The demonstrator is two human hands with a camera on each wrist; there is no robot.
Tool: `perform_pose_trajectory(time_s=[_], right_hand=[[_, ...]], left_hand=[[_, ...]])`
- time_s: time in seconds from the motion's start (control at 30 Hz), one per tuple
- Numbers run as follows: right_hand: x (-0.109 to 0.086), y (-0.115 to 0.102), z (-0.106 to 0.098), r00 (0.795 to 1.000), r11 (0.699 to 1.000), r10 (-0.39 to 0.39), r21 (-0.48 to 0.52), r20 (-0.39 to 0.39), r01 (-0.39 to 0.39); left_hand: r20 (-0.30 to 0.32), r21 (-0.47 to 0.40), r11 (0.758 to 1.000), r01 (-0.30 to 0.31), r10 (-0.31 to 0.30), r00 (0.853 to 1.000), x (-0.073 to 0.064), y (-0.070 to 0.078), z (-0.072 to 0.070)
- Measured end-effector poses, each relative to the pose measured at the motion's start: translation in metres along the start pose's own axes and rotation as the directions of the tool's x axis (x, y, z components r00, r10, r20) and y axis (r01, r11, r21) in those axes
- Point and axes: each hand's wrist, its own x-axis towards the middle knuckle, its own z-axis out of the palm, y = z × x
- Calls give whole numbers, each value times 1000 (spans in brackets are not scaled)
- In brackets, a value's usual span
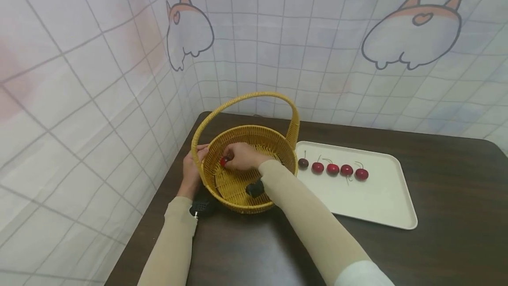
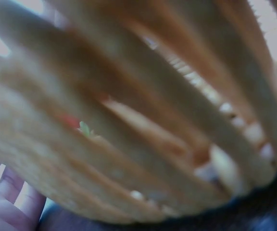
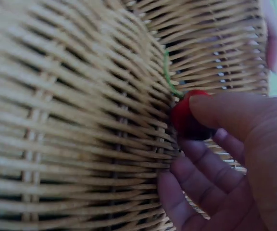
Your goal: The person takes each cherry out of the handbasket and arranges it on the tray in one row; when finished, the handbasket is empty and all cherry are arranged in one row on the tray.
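Note:
A yellow woven basket [image 1: 238,189] with a tall arched handle stands on the table. Inside it, near the left wall, my right hand [image 1: 243,156] pinches a red cherry [image 3: 184,118] between thumb and fingers. Its green stem points up along the weave in the right wrist view. My left hand [image 1: 192,169] rests against the outside of the basket's left wall, below the handle. In the left wrist view, blurred wicker fills most of the picture, and part of the left hand [image 2: 8,204] shows at the lower left.
To the right of the basket lies a white rectangular tray [image 1: 373,202], with a row of several cherries [image 1: 332,169] near its far side. The dark brown table [image 1: 448,180] meets a grid-patterned curtain [image 1: 301,47] at the back and left.

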Motion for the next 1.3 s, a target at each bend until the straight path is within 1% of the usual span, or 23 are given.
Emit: perform_pose_trajectory(time_s=[0.13, 0.23, 0.3, 0.47, 0.63, 0.73, 0.93, 1.1, 1.17, 1.3], right_hand=[[-3, -6, -1, 999, 998, -32, -49, 36, 34], [-6, -9, -2, 998, 997, -44, -55, 55, 47], [-9, -11, -4, 997, 997, -60, -41, 58, 62], [-22, -19, -14, 994, 994, -105, 6, 24, 105], [-40, -23, -23, 992, 992, -123, 9, -14, 123], [-54, -21, -27, 990, 991, -131, 14, -48, 132], [-82, -8, -31, 982, 988, -119, 78, -149, 132], [-108, 6, -33, 966, 978, -106, 151, -236, 144], [-120, 12, -34, 959, 970, -93, 194, -267, 148], [-145, 25, -35, 939, 951, -62, 265, -337, 158]], left_hand=[[0, -22, 1000, -1, 1, 1000, -1, 2, 1], [1, -16, 1000, 2, -2, 1000, -1, 2, 1], [1, -15, 1000, -3, 3, 1000, -2, 3, 0], [5, -22, 1000, -17, 17, 1000, 0, 2, 1], [-4, 0, 1000, -10, 10, 1000, 2, 1, 0], [-5, 29, 1000, -8, 8, 1000, -1, 3, 0], [-18, 10, 1000, 6, -6, 1000, -1, 4, 1], [-27, 2, 1000, 13, -13, 1000, 1, 1, 1], [-24, 2, 1000, 24, -23, 999, 1, 1, 1], [-14, -5, 999, 40, -40, 999, 1, 1, 1]])
